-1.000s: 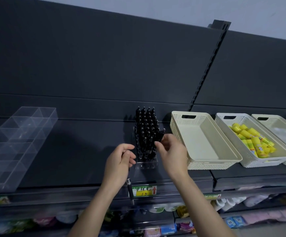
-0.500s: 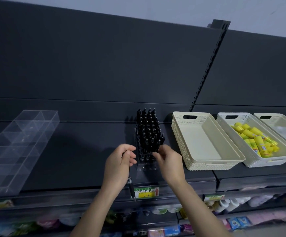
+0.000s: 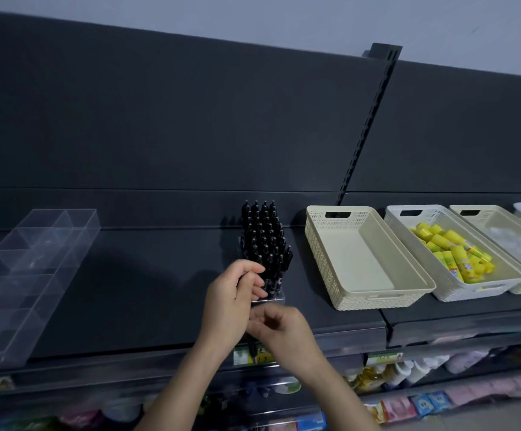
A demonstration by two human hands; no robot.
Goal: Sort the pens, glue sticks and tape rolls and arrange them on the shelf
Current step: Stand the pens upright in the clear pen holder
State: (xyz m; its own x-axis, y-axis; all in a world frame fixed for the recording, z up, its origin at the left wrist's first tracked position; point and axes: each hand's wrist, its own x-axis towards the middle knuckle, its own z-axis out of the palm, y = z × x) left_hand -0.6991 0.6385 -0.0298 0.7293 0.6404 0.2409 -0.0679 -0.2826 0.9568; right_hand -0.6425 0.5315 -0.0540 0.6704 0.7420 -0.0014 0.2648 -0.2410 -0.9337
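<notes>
Head camera looks slightly up at a dark shelf [image 3: 147, 290], where a pen [image 3: 252, 349] is held in the left hand [image 3: 231, 300], at the shelf's front edge. Only the dark lower end of the pen shows, poking down below the palm in front of a yellow price label [image 3: 243, 358]. The left forearm rises from the bottom of the view, the wrist is bent back, and the grip is closed: the fingers curl in round the pen, knuckles towards the camera.

The right hand [image 3: 279, 329] sits just below and to the right of the left, touching it, with its forearm coming in from the lower right. Its fingers are curled in towards the pen, but the hand is blurred and I cannot tell whether its grip has hold of anything.

Just behind the left hand stands a clear stand [image 3: 270, 298] packed with upright black pens [image 3: 264, 241], their caps up.

Right of the stand lies a cream basket [image 3: 321, 253], side by side with a white basket [image 3: 408, 237] that holds yellow glue sticks [image 3: 452, 253] lying loose. A second cream basket [image 3: 483, 219] next to it holds pale things too blurred to name.

Well apart, at the left of the shelf, lies a clear divided tray [image 3: 29, 275]. Below the shelf, coloured packets [image 3: 424, 402] fill a lower tier.
</notes>
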